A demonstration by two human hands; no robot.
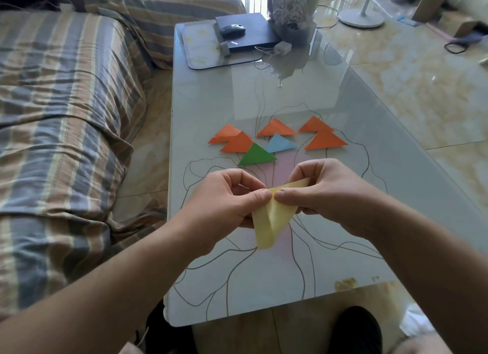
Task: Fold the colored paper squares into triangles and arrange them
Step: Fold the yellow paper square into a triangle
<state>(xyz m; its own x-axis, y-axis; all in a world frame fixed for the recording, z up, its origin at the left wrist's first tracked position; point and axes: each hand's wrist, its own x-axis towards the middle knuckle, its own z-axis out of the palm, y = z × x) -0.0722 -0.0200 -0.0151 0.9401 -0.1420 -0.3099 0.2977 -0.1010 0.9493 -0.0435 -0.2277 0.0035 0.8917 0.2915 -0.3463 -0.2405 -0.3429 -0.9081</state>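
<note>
Both hands above table (369,121): left hand (224,203) and right hand (324,192) pinch yellow paper (272,219), half-folded, held in air; five orange triangles (326,141), blue triangle (280,144), green triangle (256,156) lie beyond

Five orange paper triangles (325,141), one green triangle (256,155) and one blue triangle (280,144) lie on the tabletop (343,94). One yellow paper (272,219) is in two hands (224,197). One mouse (233,30), one laptop (253,34).
</note>
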